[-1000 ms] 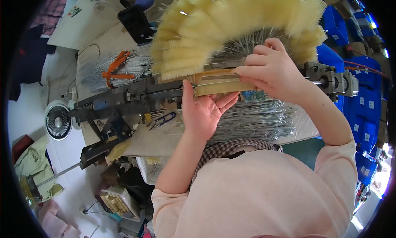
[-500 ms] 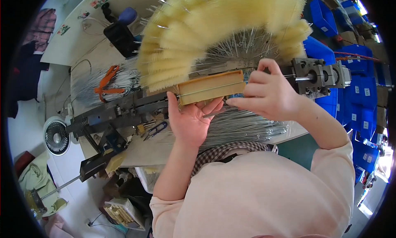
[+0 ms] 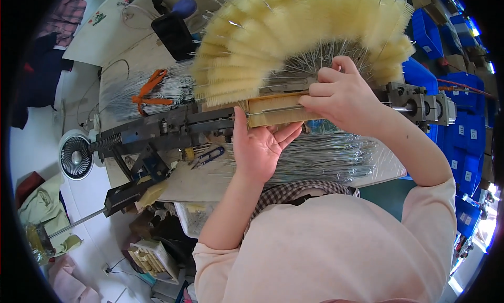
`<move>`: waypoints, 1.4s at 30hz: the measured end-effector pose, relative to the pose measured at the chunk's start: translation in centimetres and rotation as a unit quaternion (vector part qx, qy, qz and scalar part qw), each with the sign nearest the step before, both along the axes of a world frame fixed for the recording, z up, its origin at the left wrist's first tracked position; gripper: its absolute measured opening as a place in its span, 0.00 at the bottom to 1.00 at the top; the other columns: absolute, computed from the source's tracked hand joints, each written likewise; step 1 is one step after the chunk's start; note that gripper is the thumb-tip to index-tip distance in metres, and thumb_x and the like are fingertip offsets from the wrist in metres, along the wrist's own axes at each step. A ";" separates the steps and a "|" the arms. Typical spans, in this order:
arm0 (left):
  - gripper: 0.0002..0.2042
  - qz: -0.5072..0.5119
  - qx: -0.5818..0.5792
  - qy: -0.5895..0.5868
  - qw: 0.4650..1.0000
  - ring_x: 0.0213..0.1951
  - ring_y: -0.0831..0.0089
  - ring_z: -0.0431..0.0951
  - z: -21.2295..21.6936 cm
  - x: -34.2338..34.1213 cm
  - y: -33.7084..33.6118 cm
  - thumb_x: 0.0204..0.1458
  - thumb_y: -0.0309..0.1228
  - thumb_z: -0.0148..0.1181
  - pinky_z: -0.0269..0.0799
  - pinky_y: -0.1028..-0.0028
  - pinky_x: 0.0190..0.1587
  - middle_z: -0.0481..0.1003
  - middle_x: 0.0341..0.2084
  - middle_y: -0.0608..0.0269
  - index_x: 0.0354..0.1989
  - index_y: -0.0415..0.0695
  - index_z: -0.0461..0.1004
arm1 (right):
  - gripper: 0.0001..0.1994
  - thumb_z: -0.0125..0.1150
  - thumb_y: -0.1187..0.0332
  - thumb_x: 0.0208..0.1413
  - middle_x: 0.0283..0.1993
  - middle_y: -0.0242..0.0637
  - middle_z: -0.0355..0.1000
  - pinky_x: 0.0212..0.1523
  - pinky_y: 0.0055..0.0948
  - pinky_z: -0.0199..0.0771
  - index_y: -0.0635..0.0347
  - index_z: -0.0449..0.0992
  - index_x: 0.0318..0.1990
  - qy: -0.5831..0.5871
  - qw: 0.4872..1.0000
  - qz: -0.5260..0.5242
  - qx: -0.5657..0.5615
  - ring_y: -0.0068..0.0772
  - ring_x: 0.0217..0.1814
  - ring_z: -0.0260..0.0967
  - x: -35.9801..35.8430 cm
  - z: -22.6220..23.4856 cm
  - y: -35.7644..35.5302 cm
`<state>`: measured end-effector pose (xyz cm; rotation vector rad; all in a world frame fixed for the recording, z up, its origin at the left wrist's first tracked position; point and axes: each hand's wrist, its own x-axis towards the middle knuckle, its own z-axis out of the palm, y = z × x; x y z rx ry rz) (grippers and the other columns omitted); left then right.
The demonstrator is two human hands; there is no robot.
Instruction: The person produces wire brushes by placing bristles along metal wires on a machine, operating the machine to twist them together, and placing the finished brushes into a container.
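— What's she got there?

— A wooden block (image 3: 281, 110) with a big fan of yellow brushes (image 3: 294, 35) sticking up out of it on wire stems, sitting over the dark metal machine (image 3: 157, 132) on the bench.

— Both hands on it?

— Right hand (image 3: 344, 96) is clamped over the block's top edge. Left hand (image 3: 262, 145) is open, palm up under the block, thumb against its end.

— And below?

— A pile of loose wires (image 3: 320, 158) on the table (image 3: 194, 182), small snips (image 3: 207, 157) just beside.

A dark, unlit rectangular screen (image 3: 173, 36) is seen propped on the bench at upper left; small white rectangular labels (image 3: 472, 134) are borne by stacked blue bins (image 3: 462, 161) at the right edge; a small coloured sticker (image 3: 97, 19) is stuck on the pale tabletop beyond.
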<state>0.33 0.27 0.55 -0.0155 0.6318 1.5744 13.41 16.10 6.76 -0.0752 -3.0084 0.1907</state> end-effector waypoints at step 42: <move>0.33 -0.084 -0.085 0.133 0.984 0.53 0.64 0.65 0.9 -0.4 0.2 0.52 0.62 0.33 0.56 0.72 0.45 0.63 0.53 0.64 0.58 0.49 0.57 | 0.29 0.56 0.74 0.42 0.12 0.31 0.60 0.21 0.32 0.57 0.67 0.61 0.57 -0.017 0.965 -0.253 -0.063 0.35 0.13 0.58 5.2 0.3 -7.1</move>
